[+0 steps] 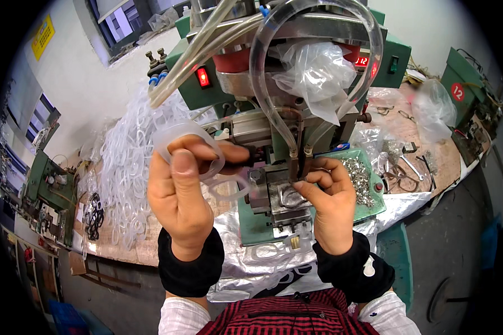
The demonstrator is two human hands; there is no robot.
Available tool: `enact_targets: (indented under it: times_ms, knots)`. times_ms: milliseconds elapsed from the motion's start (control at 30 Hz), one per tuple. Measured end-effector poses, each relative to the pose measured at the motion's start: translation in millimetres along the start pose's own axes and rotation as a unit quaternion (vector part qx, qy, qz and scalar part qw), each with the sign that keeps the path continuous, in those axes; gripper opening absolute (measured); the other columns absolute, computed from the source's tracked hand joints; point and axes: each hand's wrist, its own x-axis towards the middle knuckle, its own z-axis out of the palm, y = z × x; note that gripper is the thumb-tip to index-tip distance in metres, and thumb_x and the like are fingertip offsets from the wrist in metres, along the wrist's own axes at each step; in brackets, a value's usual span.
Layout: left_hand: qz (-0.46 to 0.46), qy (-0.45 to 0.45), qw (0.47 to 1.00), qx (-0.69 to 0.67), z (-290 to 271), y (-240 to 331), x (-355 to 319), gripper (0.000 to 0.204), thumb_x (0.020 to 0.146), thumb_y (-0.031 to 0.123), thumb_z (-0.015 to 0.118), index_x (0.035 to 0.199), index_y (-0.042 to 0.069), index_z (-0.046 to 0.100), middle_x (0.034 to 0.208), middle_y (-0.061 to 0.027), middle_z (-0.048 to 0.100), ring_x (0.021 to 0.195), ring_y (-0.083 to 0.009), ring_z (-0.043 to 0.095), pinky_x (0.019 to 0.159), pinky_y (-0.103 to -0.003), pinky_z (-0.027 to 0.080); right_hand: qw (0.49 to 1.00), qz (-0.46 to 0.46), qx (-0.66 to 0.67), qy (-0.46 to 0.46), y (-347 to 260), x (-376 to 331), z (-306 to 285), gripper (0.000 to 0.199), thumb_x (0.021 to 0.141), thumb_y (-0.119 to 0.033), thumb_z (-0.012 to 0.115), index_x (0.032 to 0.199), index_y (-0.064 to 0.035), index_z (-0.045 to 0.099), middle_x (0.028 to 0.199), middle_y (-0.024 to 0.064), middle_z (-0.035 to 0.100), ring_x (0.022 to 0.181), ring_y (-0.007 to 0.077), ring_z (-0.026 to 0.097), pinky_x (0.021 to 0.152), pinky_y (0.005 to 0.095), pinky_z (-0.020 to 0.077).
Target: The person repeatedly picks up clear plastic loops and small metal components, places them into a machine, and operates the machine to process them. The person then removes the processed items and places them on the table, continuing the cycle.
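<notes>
Near the desk's (448, 158) front edge, the left hand (179, 195) pinched a translucent frame (170, 134) left of the metal fixture (289, 196), where the right hand (335, 204) bent inward, its grip unclear.

White wall (75, 84) with window (122, 21) and yellow sign (43, 37) upper left; grey floor (134, 304) around wooden-topped workbench (142, 254).
</notes>
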Motion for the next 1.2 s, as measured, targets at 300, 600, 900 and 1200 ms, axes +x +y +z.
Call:
enact_targets:
  times_ms: [300, 600, 900, 1200]
  knots:
    - [-0.438, -0.19, 0.79, -0.384, -17, -6, -96, 0.043, 0.084, 0.033, 0.073, 0.107, 0.009, 0.046, 0.072, 0.0044, 0.04, 0.062, -0.007, 0.036, 0.059, -0.024, 0.032, 0.79, -0.168, -0.589, 0.035, -13, -33, -123, 0.037, 0.077, -0.005, 0.074, 0.112, 0.0005, 0.065, 0.107, 0.0146, 0.066, 0.103, 0.0327, 0.06, 0.092, 0.0421, 0.0467]
    - [-0.599, -0.208, 0.593, -0.496, 41, -43, -97, 0.037, 0.109, 0.038, 0.035, 0.09, 0.008, 0.046, 0.088, -0.0245, 0.069, 0.07, -0.0317, 0.069, 0.063, -0.038, 0.058, 0.712, -0.231, -0.656, 0.093, 34, 8, -134, 0.011, 0.077, -0.008, 0.073, 0.083, -0.0032, 0.065, 0.085, 0.013, 0.065, 0.089, 0.0363, 0.058, 0.078, 0.0459, 0.0463]
    - [-0.643, -0.082, 0.581, -0.493, 58, -36, -99, 0.04, 0.107, 0.043, 0.035, 0.084, 0.013, 0.047, 0.079, -0.0247, 0.07, 0.063, -0.0343, 0.069, 0.06, -0.041, 0.057, 0.74, -0.227, -0.625, 0.105, 43, 33, -137, 0.011, 0.078, -0.008, 0.071, 0.088, -0.0055, 0.066, 0.09, 0.0102, 0.063, 0.09, 0.0334, 0.058, 0.079, 0.0432, 0.0456]
    - [-0.611, -0.196, 0.626, -0.444, 38, -47, -106, 0.045, 0.108, 0.048, 0.033, 0.1, 0.008, 0.052, 0.101, -0.0265, 0.069, 0.084, -0.0294, 0.071, 0.068, -0.036, 0.058, 0.715, -0.239, -0.655, -0.055, 43, 52, -130, 0.019, 0.08, -0.002, 0.065, 0.099, -0.0023, 0.062, 0.108, 0.0156, 0.067, 0.107, 0.0381, 0.061, 0.089, 0.0451, 0.0489]
